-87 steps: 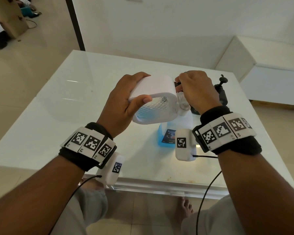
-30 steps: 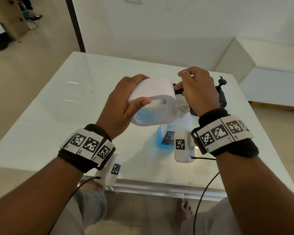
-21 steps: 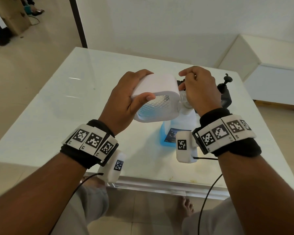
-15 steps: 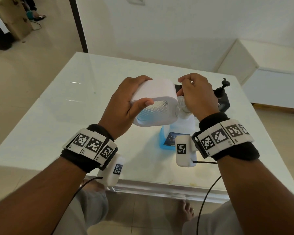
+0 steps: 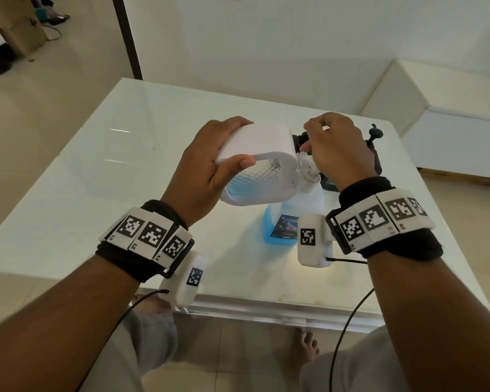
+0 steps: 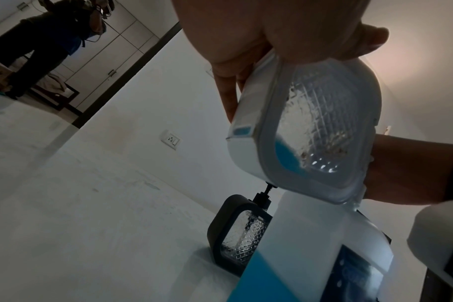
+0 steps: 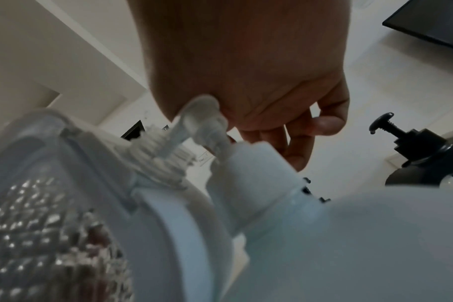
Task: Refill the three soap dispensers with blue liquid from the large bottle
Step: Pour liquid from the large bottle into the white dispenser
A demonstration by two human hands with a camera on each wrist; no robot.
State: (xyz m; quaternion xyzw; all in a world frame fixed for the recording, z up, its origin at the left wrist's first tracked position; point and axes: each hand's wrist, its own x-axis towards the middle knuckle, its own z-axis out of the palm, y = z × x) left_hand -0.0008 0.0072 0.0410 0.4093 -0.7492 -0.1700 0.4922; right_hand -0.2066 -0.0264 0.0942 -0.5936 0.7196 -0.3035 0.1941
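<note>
Left hand (image 5: pixel 201 168) grips white dispenser (image 5: pixel 262 142); right hand (image 5: pixel 337 154) pinches its half-hidden pump (image 7: pixel 207 120).

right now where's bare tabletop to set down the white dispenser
The glossy white table is bare on its whole left half, left of the left hand. It is crowded on the right, around the large blue-liquid bottle and black dispenser.

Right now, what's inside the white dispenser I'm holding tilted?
A little blue liquid pools in the lowest corner of the white dispenser; the rest of its clear patterned window looks empty. The left hand covers part of the casing.
</note>
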